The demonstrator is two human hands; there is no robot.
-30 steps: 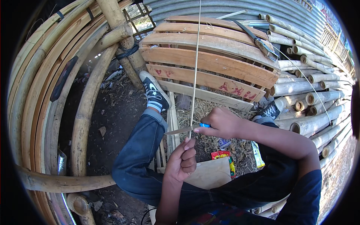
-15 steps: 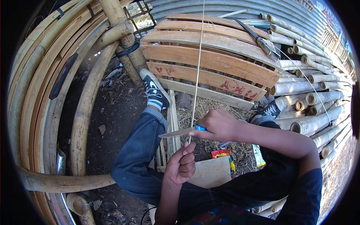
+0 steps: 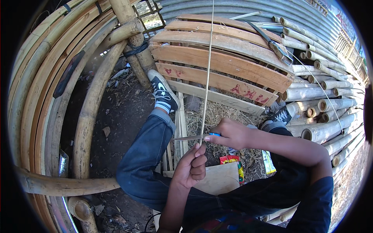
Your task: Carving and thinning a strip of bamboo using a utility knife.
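My left hand [image 3: 192, 166] is closed around the near end of a long, thin bamboo strip [image 3: 207, 85], which stretches up and away past the wooden crate. Just above those fingers, my right hand [image 3: 230, 134] grips the blue handle [image 3: 214, 134] of a knife [image 3: 189, 138]. Its blade points left and lies across the strip, close to my left fingertips. Part of the handle is hidden inside my right fist, and the strip's lower end is mostly covered by my left fingers.
A slatted wooden crate [image 3: 221, 58] stands ahead, with a sheathed blade [image 3: 276, 48] on top. Bamboo poles [image 3: 324, 128] are stacked at right, and a bamboo frame [image 3: 87, 124] rises at left. A flat board [image 3: 221, 179] and colourful packets [image 3: 233, 159] lie between my legs.
Both hands have shifted slightly right along with the strip. The knife blade has turned more level and edge-on, still across the strip near my left fingers.
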